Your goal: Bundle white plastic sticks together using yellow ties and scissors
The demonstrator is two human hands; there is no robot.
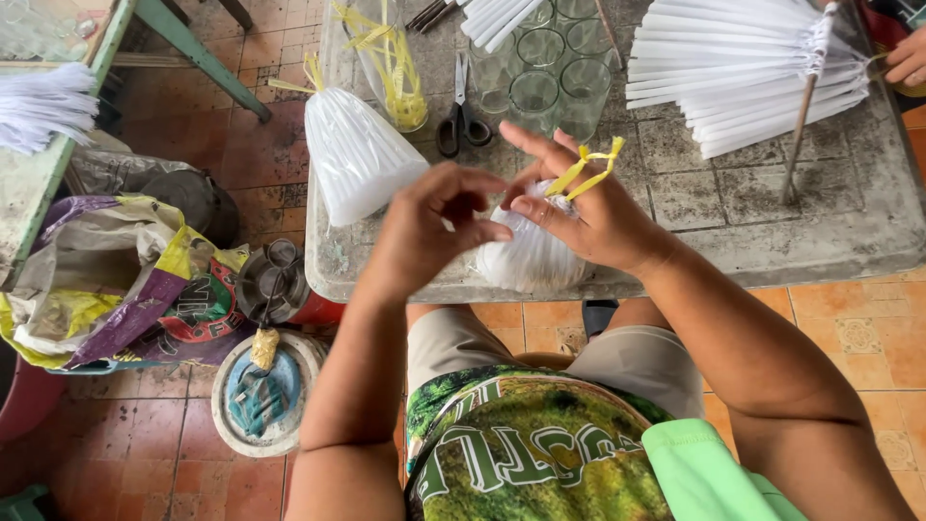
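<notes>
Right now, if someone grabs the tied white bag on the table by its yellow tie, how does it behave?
The tied white bag is probably light and soft: thin plastic, bulging. It would likely sag and swing from the yellow tie. It is unlikely to roll, since it rests broadly on the table.

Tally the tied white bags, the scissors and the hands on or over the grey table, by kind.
Tied white bags: 2, one lying on the table, one between the left hand and the right hand.
Scissors: 1
Hands: 3, with another person's hand.
Total: 6

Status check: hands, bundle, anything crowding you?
Right hand pinching yellow tie atop white bundle. Left hand beside it, fingers curled, holding nothing visible. Finished bundle and scissors close behind.
</notes>
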